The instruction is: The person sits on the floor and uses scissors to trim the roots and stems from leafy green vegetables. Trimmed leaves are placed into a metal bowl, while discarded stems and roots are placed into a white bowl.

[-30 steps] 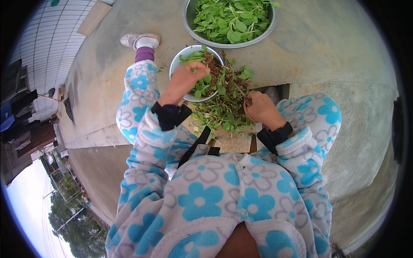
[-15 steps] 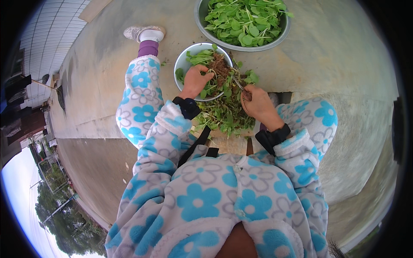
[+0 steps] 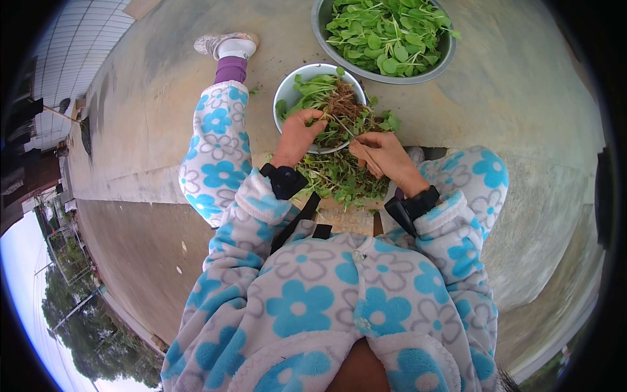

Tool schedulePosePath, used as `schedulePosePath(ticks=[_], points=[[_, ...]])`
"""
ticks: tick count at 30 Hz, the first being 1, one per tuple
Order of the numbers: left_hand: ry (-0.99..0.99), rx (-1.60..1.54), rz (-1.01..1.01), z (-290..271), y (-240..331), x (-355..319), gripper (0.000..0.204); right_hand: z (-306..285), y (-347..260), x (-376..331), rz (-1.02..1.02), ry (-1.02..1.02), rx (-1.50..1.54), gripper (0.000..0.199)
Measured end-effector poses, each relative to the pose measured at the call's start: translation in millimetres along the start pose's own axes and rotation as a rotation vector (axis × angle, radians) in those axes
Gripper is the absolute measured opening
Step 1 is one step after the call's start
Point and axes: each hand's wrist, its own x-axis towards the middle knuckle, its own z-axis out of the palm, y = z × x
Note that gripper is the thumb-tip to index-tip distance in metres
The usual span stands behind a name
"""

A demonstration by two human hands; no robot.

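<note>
My left hand (image 3: 299,134) grips a bunch of leafy greens with brown roots (image 3: 339,111) over a small white bowl (image 3: 287,88). My right hand (image 3: 384,157) pinches thin stems of the same bunch just to the right. Below both hands lies a loose pile of greens (image 3: 339,179) between my knees. A large metal basin (image 3: 321,26) full of picked green leaves (image 3: 385,32) stands beyond the small bowl.
I sit low on a concrete floor (image 3: 516,91) in flowered blue and white clothing. My left leg stretches forward, ending in a purple sock and pale shoe (image 3: 225,44). A wooden board (image 3: 346,219) lies under the loose greens. Trees and a fence show far left.
Both hands have shifted slightly up toward the small bowl, and the left hand has closed on the rooted bunch there. The right hand has moved in closer to the left.
</note>
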Motion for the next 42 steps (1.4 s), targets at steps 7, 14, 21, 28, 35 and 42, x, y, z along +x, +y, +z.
schedulePosePath(ticks=[7,14,21,28,35,42], points=[[-0.054,0.134,0.045,-0.6,10.2,-8.9,0.022,-0.8,7.5,14.2,-0.095,0.035,-0.219,0.034],[-0.185,-0.084,-0.144,-2.8,14.5,-6.3,0.022,-2.7,3.1,13.3,-0.028,-0.047,-0.115,0.031],[-0.217,-0.266,-0.217,-8.5,22.0,-6.5,0.023,-6.3,-3.5,8.8,0.042,-0.092,-0.057,0.03],[-0.332,-0.319,-0.313,-20.4,34.2,-5.3,0.03,-4.9,1.4,10.6,-0.061,-0.112,-0.103,0.029],[-0.431,-0.523,-0.34,-15.3,37.8,-10.9,0.034,-5.6,-5.4,5.4,0.032,-0.133,0.062,0.035],[-0.41,-0.466,-0.331,-9.2,39.7,-13.2,0.029,-6.2,-2.6,5.9,0.022,-0.13,0.077,0.038]])
